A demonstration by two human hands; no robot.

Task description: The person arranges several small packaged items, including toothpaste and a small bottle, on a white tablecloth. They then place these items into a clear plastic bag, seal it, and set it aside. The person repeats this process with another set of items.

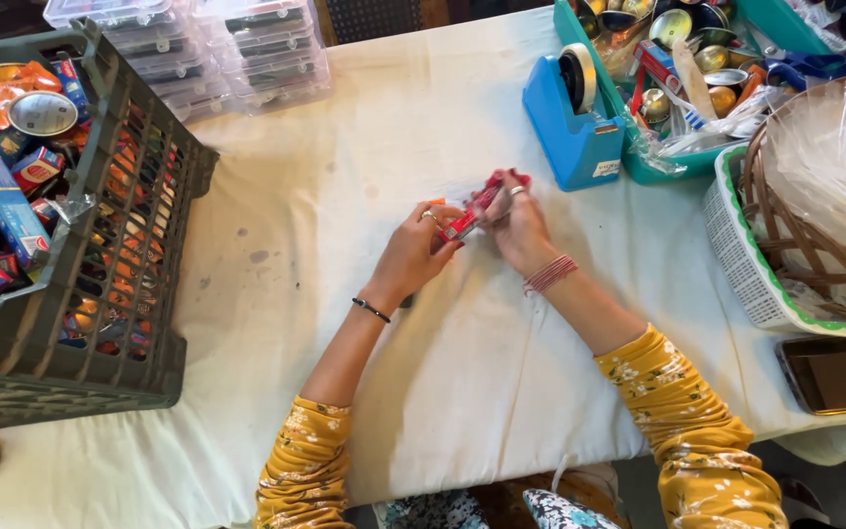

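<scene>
A white cloth [462,362], smudged with grey stains, covers the table. Just below the blue tape dispenser [576,122], the left hand [411,257] and right hand [518,227] both close their fingers around a small red box [472,213] held above the cloth. Far left of the dispenser stands a grey plastic crate [119,255] of packets; right of it, a wicker basket [805,235] sits in a white tray.

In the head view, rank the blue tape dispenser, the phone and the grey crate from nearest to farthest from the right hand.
From the right hand:
1. Blue tape dispenser, just beyond it, up and to the right.
2. Phone, at the table's right edge.
3. Grey crate, far across on the left.
</scene>
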